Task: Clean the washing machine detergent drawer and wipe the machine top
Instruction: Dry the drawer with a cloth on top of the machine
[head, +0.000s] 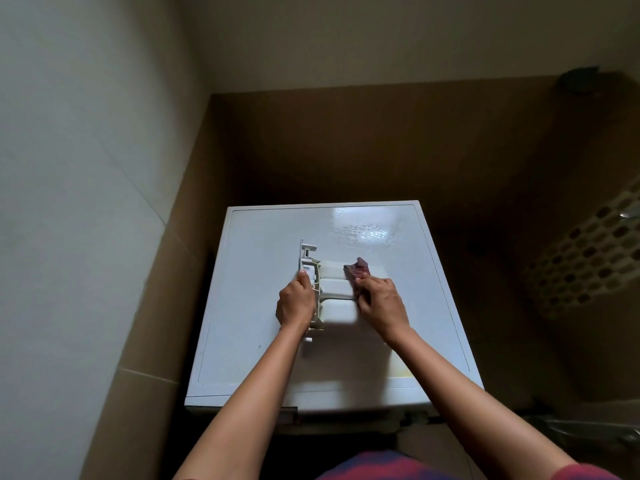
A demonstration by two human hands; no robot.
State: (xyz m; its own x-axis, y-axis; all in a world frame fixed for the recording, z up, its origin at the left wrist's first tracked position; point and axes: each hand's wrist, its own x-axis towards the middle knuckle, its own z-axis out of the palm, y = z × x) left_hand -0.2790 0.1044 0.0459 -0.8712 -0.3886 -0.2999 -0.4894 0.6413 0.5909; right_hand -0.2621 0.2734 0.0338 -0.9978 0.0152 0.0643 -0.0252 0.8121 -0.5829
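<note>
Drawer (pixel 337 294): lying on the machine top (pixel 263 341), near its middle
Left hand (pixel 295 304): grips the drawer's front panel end
Right hand (pixel 380 304): pinches a dark cloth (pixel 358 267) against the drawer

Wears a garment (pixel 377 467) blotched in red and dark blue across the front. Has a red short sleeve (pixel 585 472) on the right side. Leaves both forearms (pixel 242 403) bare down to the left hand (pixel 296 304) and right hand (pixel 381 303).
</note>
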